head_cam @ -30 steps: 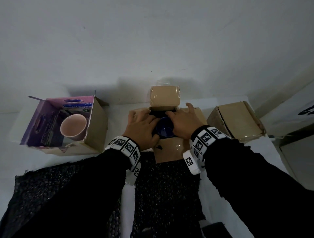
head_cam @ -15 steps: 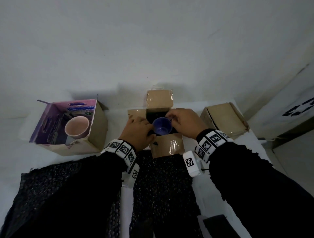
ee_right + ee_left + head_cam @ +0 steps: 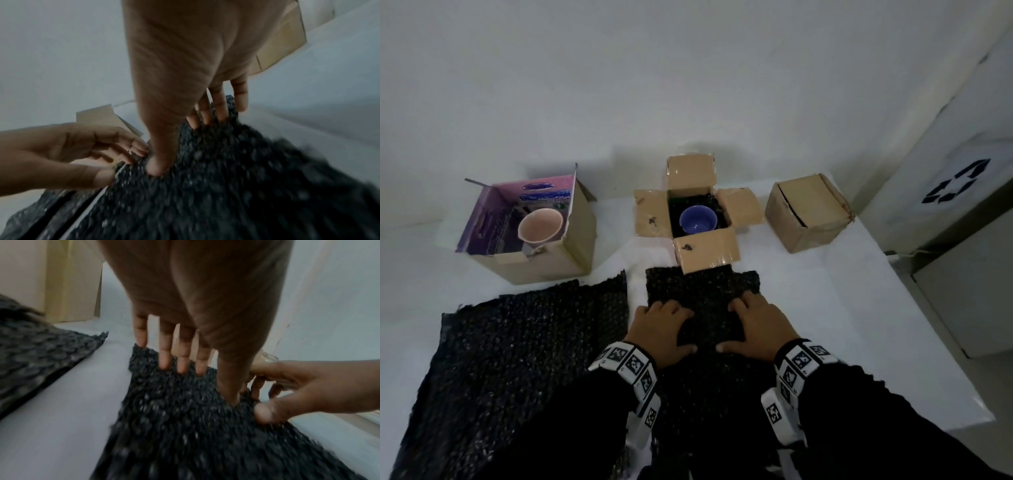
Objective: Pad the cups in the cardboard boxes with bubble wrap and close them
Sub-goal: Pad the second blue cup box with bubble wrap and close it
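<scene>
A blue cup [image 3: 698,219] sits in the open middle box [image 3: 650,214], with dark wrap around it inside. At the left, an open box [image 3: 571,253] holds a pink cup [image 3: 540,226]. At the right stands a box [image 3: 808,212] with its flaps shut. A narrow sheet of black bubble wrap [image 3: 705,291] lies in front of the middle box. My left hand [image 3: 661,325] and right hand [image 3: 760,322] both hold it near its far end. On each hand the fingers [image 3: 180,363] lie over the wrap and the thumb [image 3: 156,168] pinches from the near side, raising a fold between the hands.
A larger sheet of black bubble wrap [image 3: 517,342] lies on the white table [image 3: 842,308] at the left front. The table's right edge is close to the shut box. Beyond that edge stands a white bin [image 3: 955,192] with a recycling sign. A wall rises behind the boxes.
Both hands have left the blue cup in the middle box and come back toward me onto the narrow bubble wrap sheet, which they now pinch. The cup stays in the box.
</scene>
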Demonstrator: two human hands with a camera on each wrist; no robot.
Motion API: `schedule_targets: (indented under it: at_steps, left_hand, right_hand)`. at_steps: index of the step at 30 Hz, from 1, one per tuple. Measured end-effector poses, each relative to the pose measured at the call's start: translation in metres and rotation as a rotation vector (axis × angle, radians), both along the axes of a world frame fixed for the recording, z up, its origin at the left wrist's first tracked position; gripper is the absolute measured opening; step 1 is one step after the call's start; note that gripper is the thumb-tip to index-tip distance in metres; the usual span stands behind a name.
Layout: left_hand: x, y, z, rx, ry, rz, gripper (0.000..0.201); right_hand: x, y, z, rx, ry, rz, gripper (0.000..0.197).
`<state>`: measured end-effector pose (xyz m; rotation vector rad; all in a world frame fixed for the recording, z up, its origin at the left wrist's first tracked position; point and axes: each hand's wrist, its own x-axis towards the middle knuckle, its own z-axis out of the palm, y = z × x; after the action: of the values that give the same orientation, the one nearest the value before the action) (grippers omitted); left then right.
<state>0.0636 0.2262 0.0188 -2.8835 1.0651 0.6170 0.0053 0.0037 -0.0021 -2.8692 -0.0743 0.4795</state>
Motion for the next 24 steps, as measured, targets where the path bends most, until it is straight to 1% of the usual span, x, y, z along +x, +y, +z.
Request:
schedule_targets:
  at_steps: [1, 2, 4, 6, 7, 9, 11, 12, 13, 14, 15, 16, 17, 18, 19, 20, 21, 22, 23, 24]
  left_hand:
    - [-0.005, 0.003, -0.005, 0.056, 0.042, -0.001, 0.072]
    - [-0.009, 0.004, -0.007, 0.076, 0.053, -0.003, 0.077]
    - [-0.014, 0.005, -0.01, 0.06, 0.032, 0.0, 0.076]
    - [-0.016, 0.004, -0.009, 0.038, 0.003, 0.018, 0.074]
    - [-0.015, 0.003, -0.007, 0.01, -0.03, 0.036, 0.076]
    - [-0.013, 0.002, -0.002, -0.1, -0.126, 0.069, 0.089]
    - [-0.008, 0.0, 0.008, -0.204, -0.259, 0.024, 0.105]
    - [-0.006, -0.002, 0.012, -0.233, -0.31, -0.022, 0.109]
    - [-0.003, -0.005, 0.016, -0.25, -0.34, -0.067, 0.106]
    - [0.001, -0.008, 0.019, -0.266, -0.36, -0.113, 0.096]
    - [0.005, -0.011, 0.021, -0.301, -0.392, -0.163, 0.077]
    - [0.01, -0.014, 0.022, -0.351, -0.428, -0.196, 0.054]
    - [0.014, -0.017, 0.024, -0.4, -0.453, -0.206, 0.035]
    - [0.017, -0.019, 0.028, -0.433, -0.456, -0.191, 0.027]
    - [0.02, -0.022, 0.032, -0.453, -0.428, -0.167, 0.026]
    - [0.021, -0.024, 0.038, -0.481, -0.4, -0.136, 0.027]
    - [0.024, -0.026, 0.045, -0.514, -0.378, -0.107, 0.027]
    - [0.025, -0.027, 0.051, -0.541, -0.364, -0.08, 0.026]
    - [0.026, -0.029, 0.057, -0.566, -0.371, -0.065, 0.026]
    - [0.027, -0.03, 0.063, -0.587, -0.377, -0.057, 0.026]
  right_hand:
    - [-0.004, 0.003, -0.004, -0.048, -0.004, 0.011, 0.07]
    - [-0.007, 0.006, -0.007, -0.058, -0.029, 0.008, 0.059]
    - [-0.009, 0.01, -0.007, -0.027, -0.097, -0.014, 0.034]
    - [-0.01, 0.014, -0.007, 0.019, -0.168, -0.029, 0.017]
    - [-0.011, 0.014, -0.006, 0.067, -0.217, -0.034, 0.012]
    - [-0.012, 0.012, -0.001, 0.208, -0.307, -0.036, 0.01]
    - [-0.012, 0.011, 0.009, 0.347, -0.345, 0.023, 0.01]
    - [-0.012, 0.011, 0.015, 0.391, -0.347, 0.065, 0.01]
    - [-0.012, 0.011, 0.022, 0.421, -0.349, 0.102, 0.01]
    - [-0.011, 0.01, 0.029, 0.447, -0.363, 0.124, 0.011]
    - [-0.011, 0.011, 0.036, 0.472, -0.393, 0.119, 0.012]
    - [-0.011, 0.011, 0.041, 0.505, -0.442, 0.082, 0.013]
    - [-0.012, 0.012, 0.046, 0.534, -0.496, 0.014, 0.016]
    - [-0.011, 0.011, 0.049, 0.555, -0.54, -0.077, 0.025]
    - [-0.011, 0.011, 0.052, 0.57, -0.548, -0.177, 0.041]
    - [-0.009, 0.009, 0.054, 0.589, -0.512, -0.275, 0.057]
    - [-0.007, 0.008, 0.058, 0.607, -0.424, -0.354, 0.069]
    - [-0.004, 0.005, 0.059, 0.627, -0.32, -0.401, 0.071]
    - [0.0, 0.001, 0.059, 0.643, -0.235, -0.417, 0.061]
    - [0.003, -0.002, 0.061, 0.659, -0.184, -0.414, 0.045]
